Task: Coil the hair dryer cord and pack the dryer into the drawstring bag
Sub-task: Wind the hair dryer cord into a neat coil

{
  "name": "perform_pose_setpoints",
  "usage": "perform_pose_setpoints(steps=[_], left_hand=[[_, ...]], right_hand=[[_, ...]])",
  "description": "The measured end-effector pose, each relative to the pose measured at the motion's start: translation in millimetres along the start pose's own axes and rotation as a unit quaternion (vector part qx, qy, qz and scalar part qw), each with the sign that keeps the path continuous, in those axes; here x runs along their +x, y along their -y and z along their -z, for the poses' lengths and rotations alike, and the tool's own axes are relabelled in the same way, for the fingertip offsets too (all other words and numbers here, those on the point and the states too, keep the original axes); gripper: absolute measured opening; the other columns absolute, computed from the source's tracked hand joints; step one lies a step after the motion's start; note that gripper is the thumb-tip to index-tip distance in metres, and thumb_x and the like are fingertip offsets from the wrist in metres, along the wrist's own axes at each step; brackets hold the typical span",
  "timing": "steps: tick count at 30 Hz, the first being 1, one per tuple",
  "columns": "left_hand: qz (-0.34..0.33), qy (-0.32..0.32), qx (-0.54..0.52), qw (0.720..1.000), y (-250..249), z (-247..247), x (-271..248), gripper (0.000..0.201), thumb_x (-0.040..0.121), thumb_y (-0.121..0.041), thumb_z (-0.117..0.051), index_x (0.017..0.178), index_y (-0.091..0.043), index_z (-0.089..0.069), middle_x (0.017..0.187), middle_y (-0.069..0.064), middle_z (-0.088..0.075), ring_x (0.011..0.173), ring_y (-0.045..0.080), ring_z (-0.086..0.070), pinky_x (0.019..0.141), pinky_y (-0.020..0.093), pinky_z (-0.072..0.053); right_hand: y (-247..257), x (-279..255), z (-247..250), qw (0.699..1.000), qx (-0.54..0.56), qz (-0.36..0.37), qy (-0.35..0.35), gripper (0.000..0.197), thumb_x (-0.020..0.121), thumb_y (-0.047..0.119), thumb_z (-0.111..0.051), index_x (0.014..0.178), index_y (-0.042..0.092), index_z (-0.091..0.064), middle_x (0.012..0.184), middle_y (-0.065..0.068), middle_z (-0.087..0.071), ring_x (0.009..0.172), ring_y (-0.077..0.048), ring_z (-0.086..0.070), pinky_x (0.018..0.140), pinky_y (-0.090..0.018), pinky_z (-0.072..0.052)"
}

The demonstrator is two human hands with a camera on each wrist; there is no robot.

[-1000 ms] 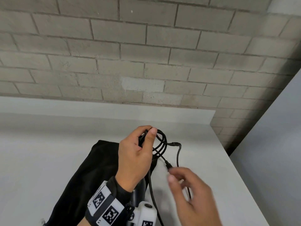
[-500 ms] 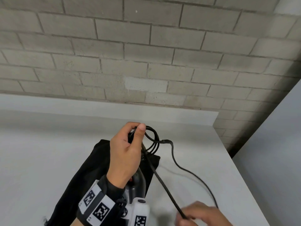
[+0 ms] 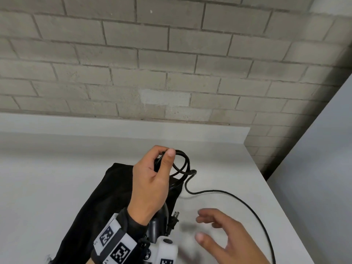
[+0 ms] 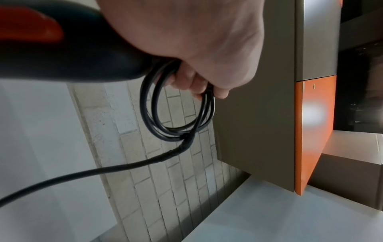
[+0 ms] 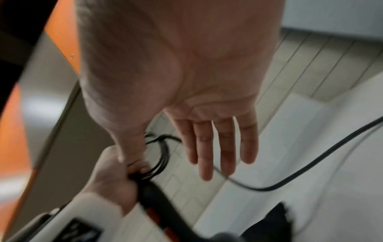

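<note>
Drawstring bag (image 3: 99,199): a black bag is seen lying flat on the white tabletop (image 3: 38,178) at lower left of the head view, partly under the left forearm.
Left hand (image 3: 152,183): at lower centre, the hair dryer (image 4: 68,54) handle and several cord loops (image 3: 181,164) are gripped together, thumb pressed over the loops.
Plug (image 3: 174,219): seen low in the frame, just right of the left wrist, beside the dryer body.
Right hand (image 3: 226,239): at lower right, fingers spread and nothing held; the hands are apart.
Loose cord (image 3: 247,204): a long slack run is left trailing across the tabletop to the lower right.
Risk: the gathered loops could spring open if the thumb eases; the slack could snag on the tabletop edge.
Surroundings: a brick wall (image 3: 171,63) fills the upper frame; nothing is seen blocking the bag but the forearm.
</note>
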State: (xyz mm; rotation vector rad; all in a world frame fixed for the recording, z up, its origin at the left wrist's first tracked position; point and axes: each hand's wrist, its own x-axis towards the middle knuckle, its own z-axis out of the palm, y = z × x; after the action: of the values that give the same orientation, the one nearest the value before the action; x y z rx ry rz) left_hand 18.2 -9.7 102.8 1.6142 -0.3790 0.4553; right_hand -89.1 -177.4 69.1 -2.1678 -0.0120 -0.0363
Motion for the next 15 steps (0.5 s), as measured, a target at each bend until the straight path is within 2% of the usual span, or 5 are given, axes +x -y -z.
perform_pose_setpoints(steps=[2,5,9,12,15], left_hand=[[-0.003,0.013,0.0,1.0,-2,-2,-2,0.027,0.091,-0.053,-0.05,0.08,-0.031,-0.061,0.052,-0.017,-0.047,0.047,0.003,-0.04,0.051,0.014,-0.033],[-0.009,0.033,-0.004,0.999,-4,-2,-6,0.027,0.091,-0.053,-0.049,0.078,-0.031,-0.059,0.051,-0.015,-0.045,0.047,0.004,-0.039,0.051,0.015,-0.033],[-0.011,0.036,-0.005,0.999,-4,-3,-9,0.028,0.091,-0.051,-0.049,0.078,-0.028,-0.059,0.053,-0.018,-0.049,0.048,0.003,-0.044,0.053,0.014,-0.034],[-0.019,0.02,0.017,0.999,0,0,-8,0.028,0.091,-0.054,-0.049,0.081,-0.03,-0.06,0.052,-0.012,-0.047,0.047,0.004,-0.04,0.048,0.024,-0.035],[-0.017,0.001,0.039,0.999,2,3,-4,0.03,0.091,-0.057,-0.049,0.084,-0.03,-0.06,0.052,-0.003,-0.045,0.045,0.01,-0.038,0.046,0.033,-0.037]], right_hand=[[12,13,-24,0.998,0.031,0.016,-0.061,0.045,0.065,0.07,-0.061,0.103,0.045,-0.055,0.108,0.028,-0.063,0.105,-0.001,-0.059,0.089,-0.021,-0.048],[22,29,-35,0.965,0.088,0.029,-0.247,0.037,0.073,0.052,-0.068,0.101,0.043,-0.045,0.107,0.018,-0.056,0.099,-0.011,-0.056,0.08,-0.02,-0.047],[26,48,-28,0.981,0.082,0.074,-0.158,0.04,0.085,0.037,-0.069,0.118,0.034,-0.046,0.117,0.026,-0.055,0.117,0.0,-0.053,0.092,-0.013,-0.044],[23,45,-19,0.984,0.076,0.111,-0.114,0.014,0.093,0.024,-0.062,0.098,0.035,-0.055,0.093,0.018,-0.069,0.092,-0.008,-0.066,0.072,-0.018,-0.052],[26,29,-15,0.973,0.032,0.156,-0.164,0.006,0.094,0.035,-0.055,0.096,0.041,-0.057,0.085,0.018,-0.067,0.074,-0.007,-0.064,0.063,-0.013,-0.048]])
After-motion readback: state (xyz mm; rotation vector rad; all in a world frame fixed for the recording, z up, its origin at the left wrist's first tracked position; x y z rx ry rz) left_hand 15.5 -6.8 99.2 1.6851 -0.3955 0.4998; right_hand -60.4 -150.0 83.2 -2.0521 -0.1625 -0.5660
